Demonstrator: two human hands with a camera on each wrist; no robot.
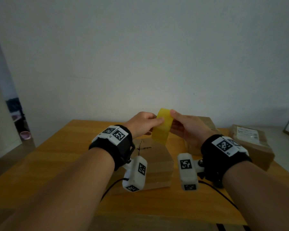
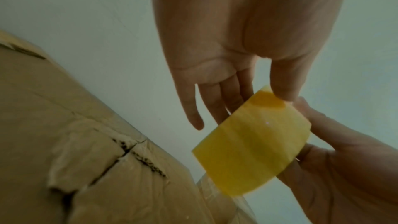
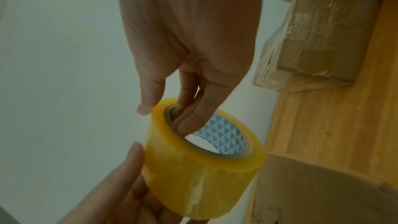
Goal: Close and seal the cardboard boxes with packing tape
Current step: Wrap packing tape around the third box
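Nearest, on the wooden table point(image 1: 60, 147), sits a closed cardboard box point(image 1: 154, 165) with a torn, cracked seam across its top flaps. Above its far edge both hands hold the roll of yellow packing tape point(image 1: 162, 126) clear of the table. The right hand point(image 1: 186, 129) has its grip grasping the roll, fingers hooked through the core and thumb on the outer face. The left hand point(image 1: 143, 124) pinches at the roll's rim with thumb and fingertips, seemingly hunting the free end.

To do this well, I'd keep the right hand steady, scrape a nail along the rim until the edge lifts, then peel evenly so the strip does not split or fold back.

Further right, a plastic-wrapped parcel point(image 1: 252, 144) lies on the table, and another box point(image 1: 203, 121) stands behind the hands.
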